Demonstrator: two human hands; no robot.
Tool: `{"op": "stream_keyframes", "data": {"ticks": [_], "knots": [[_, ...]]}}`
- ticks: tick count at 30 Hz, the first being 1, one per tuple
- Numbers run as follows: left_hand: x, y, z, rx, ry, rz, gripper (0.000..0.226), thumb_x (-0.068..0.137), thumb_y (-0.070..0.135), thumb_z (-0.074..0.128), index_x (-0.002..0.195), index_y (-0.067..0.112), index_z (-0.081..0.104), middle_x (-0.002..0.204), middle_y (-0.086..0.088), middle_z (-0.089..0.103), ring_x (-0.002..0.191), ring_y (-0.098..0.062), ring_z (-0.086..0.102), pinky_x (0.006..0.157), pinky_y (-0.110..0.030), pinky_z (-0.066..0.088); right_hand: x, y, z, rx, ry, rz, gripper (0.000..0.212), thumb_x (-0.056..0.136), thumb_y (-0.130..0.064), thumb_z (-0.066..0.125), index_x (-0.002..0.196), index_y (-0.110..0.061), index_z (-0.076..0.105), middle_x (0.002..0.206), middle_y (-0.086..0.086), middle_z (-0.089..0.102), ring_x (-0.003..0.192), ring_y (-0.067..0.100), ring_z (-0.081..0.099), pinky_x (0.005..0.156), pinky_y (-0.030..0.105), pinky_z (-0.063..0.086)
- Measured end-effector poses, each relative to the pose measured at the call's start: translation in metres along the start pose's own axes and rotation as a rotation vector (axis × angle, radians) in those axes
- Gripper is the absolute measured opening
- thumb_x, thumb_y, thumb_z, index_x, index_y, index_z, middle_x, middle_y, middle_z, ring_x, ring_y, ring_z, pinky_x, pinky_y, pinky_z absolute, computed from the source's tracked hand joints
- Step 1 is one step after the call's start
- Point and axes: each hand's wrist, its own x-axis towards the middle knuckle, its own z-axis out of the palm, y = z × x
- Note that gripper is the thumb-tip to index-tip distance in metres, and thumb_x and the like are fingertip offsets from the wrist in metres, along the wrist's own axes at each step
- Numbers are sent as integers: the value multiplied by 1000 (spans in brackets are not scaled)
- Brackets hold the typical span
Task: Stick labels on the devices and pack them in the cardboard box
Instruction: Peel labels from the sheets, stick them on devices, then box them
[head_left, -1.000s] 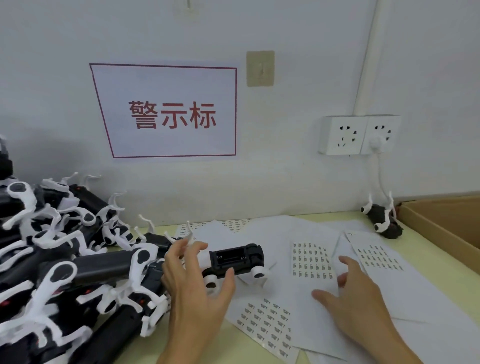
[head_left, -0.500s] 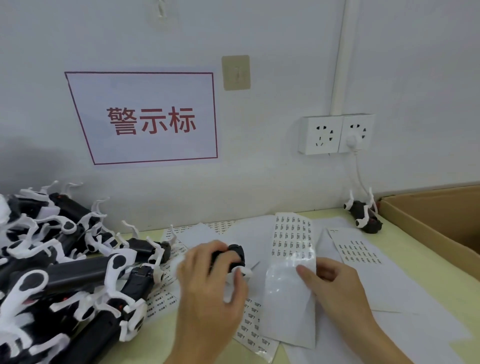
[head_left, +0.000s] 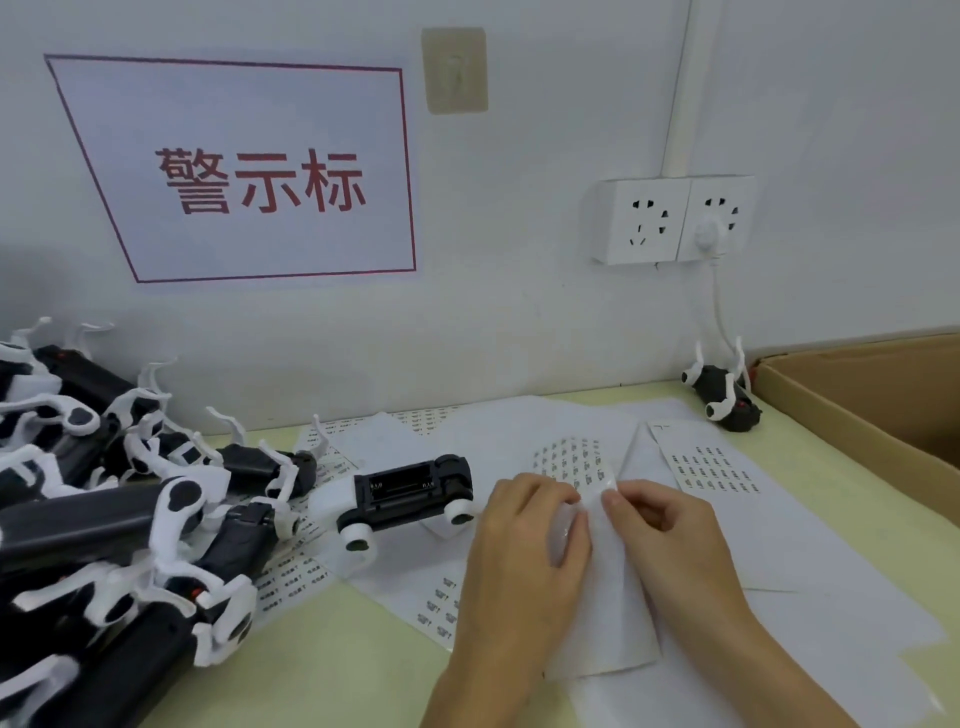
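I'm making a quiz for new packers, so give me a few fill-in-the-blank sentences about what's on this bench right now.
1. Both the left hand and the right hand hold the same ____ sheet.
2. The single device nearest the hands lies on white ____.
3. The cardboard box stands at the ____ edge of the view.
4. The pile of devices is black and ____.

Missing words: label; paper; right; white
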Motion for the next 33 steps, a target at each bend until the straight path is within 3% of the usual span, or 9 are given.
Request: {"op": "stream_keyframes", "data": {"ticks": [6, 13, 17, 23, 33], "knots": [[2, 2, 1, -13, 26, -1, 25, 93, 35, 50, 96, 18, 68, 96, 12, 62, 98, -6, 53, 87, -25, 43, -6, 1, 6, 94, 7, 83, 2, 88, -14, 73, 88, -14, 75, 77, -3, 77, 76, 7, 73, 64, 11, 50], [2, 5, 0, -122, 16, -100, 8, 93, 22, 63, 93, 18, 70, 92, 13, 63, 94, -7, 56, 83, -23, 44, -11, -5, 7, 181, -17, 131, 11, 84, -13, 76, 78, -22, 77, 80, 3, 76, 85, 23, 72, 85, 37, 53], [2, 5, 0, -154, 20, -128, 7, 93, 16, 65, 91, 19, 71, 89, 13, 64, 90, -6, 58, 80, -23, 46, -12, -7, 7, 173, -32, 111, 11, 83, -11, 76, 79, -21, 78, 81, 1, 77, 85, 18, 72, 85, 35, 54], [4, 5, -1, -142, 1, -140, 12, 92, 13, 65, 86, 21, 70, 83, 14, 64, 82, -4, 58, 75, -19, 47, -14, -11, 4, 81, -107, -42, 18, 85, -4, 73, 76, -18, 80, 77, 0, 77, 77, 11, 73, 68, 14, 53], [5, 2, -3, -141, -94, -112, 12, 93, 12, 62, 83, 15, 68, 79, 8, 65, 76, -8, 59, 72, -28, 49, -14, -15, -2, -30, -137, -140, 34, 82, 3, 73, 72, -29, 80, 72, -7, 76, 72, 5, 73, 66, 11, 52]]}}
